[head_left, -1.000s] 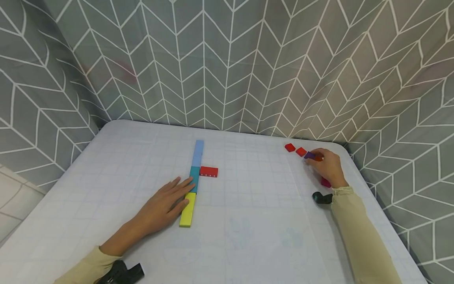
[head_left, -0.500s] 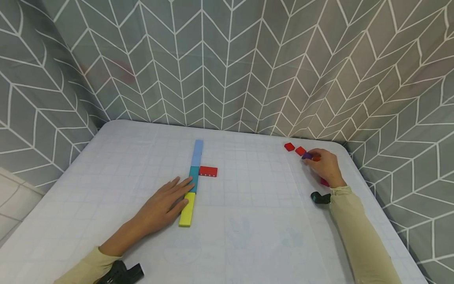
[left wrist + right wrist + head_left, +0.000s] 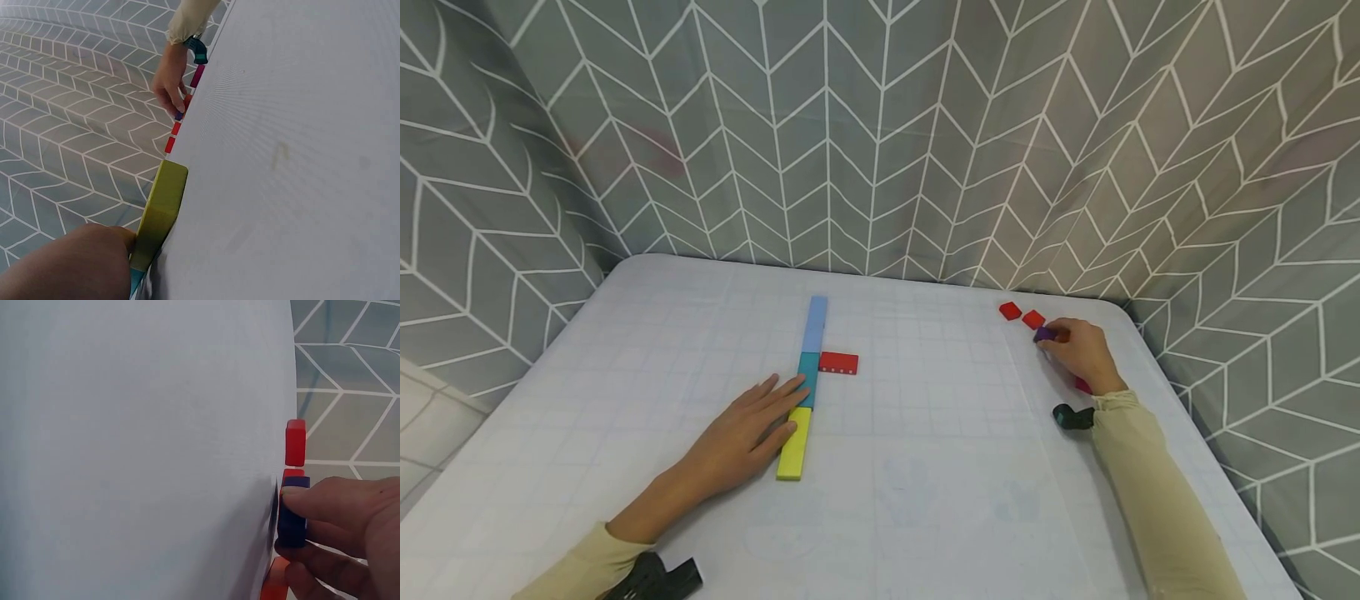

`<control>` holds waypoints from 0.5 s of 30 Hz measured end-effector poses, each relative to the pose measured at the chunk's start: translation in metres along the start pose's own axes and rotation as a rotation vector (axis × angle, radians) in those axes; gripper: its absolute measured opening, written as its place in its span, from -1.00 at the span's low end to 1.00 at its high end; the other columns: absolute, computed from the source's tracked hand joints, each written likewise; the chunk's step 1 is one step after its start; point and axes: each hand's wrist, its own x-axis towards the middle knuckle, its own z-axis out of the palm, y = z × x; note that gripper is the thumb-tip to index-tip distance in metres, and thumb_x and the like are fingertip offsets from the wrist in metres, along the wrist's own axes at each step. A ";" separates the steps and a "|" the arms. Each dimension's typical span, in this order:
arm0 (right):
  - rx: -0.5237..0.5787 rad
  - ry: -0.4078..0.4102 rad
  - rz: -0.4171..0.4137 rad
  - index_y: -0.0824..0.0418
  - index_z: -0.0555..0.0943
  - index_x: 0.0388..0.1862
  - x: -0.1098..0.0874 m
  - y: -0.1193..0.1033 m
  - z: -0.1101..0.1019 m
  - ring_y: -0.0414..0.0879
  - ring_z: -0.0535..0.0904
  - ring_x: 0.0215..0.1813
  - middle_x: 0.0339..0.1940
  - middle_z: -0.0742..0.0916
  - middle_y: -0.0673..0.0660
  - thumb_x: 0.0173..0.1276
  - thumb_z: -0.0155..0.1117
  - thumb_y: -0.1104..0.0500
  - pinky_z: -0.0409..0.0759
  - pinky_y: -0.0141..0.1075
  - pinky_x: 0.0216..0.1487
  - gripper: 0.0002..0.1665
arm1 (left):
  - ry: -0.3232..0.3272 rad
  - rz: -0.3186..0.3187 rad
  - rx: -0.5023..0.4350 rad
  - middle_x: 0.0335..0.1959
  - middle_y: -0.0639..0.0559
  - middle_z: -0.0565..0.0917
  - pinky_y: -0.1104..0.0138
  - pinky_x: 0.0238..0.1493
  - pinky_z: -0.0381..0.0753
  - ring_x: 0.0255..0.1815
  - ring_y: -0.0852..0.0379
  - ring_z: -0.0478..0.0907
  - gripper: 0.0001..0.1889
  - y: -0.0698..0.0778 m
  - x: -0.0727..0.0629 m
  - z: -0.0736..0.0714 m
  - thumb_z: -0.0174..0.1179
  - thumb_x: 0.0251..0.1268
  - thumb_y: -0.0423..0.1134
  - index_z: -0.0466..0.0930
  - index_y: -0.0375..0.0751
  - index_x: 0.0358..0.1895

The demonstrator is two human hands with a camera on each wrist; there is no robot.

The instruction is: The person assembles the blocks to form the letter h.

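My left hand [image 3: 741, 433] rests with straight fingers on a row of flat blocks, touching the teal block [image 3: 808, 365] and the yellow block [image 3: 794, 457]. At the row's far end lies a light blue block [image 3: 815, 323]. A red block with white dots [image 3: 838, 363] juts out rightward from the teal one. Toward the far right corner, my right hand [image 3: 1084, 352] pinches a dark purple block [image 3: 292, 519] between thumb and fingers. An orange block [image 3: 275, 581] shows under its lower fingers in the right wrist view. A magenta block [image 3: 1082, 385] is partly hidden beneath the hand.
Two red blocks, a farther one [image 3: 1010, 311] and a nearer one [image 3: 1033, 319], lie just left of the right hand. A white table [image 3: 925, 500] spreads beneath everything, with a grey patterned curtain [image 3: 880, 142] behind it.
My right hand has shifted slightly left and toward me, carrying the purple block. The orange block is now mostly covered in the head view. My left hand stays in place.
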 end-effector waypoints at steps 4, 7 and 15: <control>-0.018 -0.012 -0.003 0.52 0.59 0.21 0.004 -0.002 0.001 0.32 0.51 0.02 -0.01 0.67 0.46 0.43 0.40 0.20 0.54 0.23 0.17 -0.49 | 0.004 0.001 -0.005 0.62 0.06 0.27 -0.17 0.54 0.10 0.63 -0.21 0.08 -0.43 -0.001 0.001 0.001 0.11 0.62 -0.03 0.35 -0.03 0.59; -0.029 -0.001 0.001 0.55 0.56 0.22 0.008 -0.004 0.001 0.30 0.52 -0.01 -0.03 0.67 0.45 0.44 0.39 0.16 0.55 0.21 0.13 -0.44 | 0.010 0.005 -0.009 0.62 0.06 0.27 -0.17 0.54 0.11 0.63 -0.21 0.08 -0.43 -0.001 0.001 0.001 0.12 0.62 -0.04 0.36 -0.04 0.59; -0.047 0.003 0.026 0.59 0.47 0.30 0.023 -0.012 0.003 0.34 0.52 0.06 0.06 0.63 0.50 0.50 0.31 0.12 0.51 0.26 0.22 -0.38 | 0.007 -0.001 -0.014 0.61 0.06 0.27 -0.16 0.55 0.10 0.63 -0.22 0.08 -0.43 0.000 0.000 0.001 0.12 0.62 -0.04 0.36 -0.05 0.59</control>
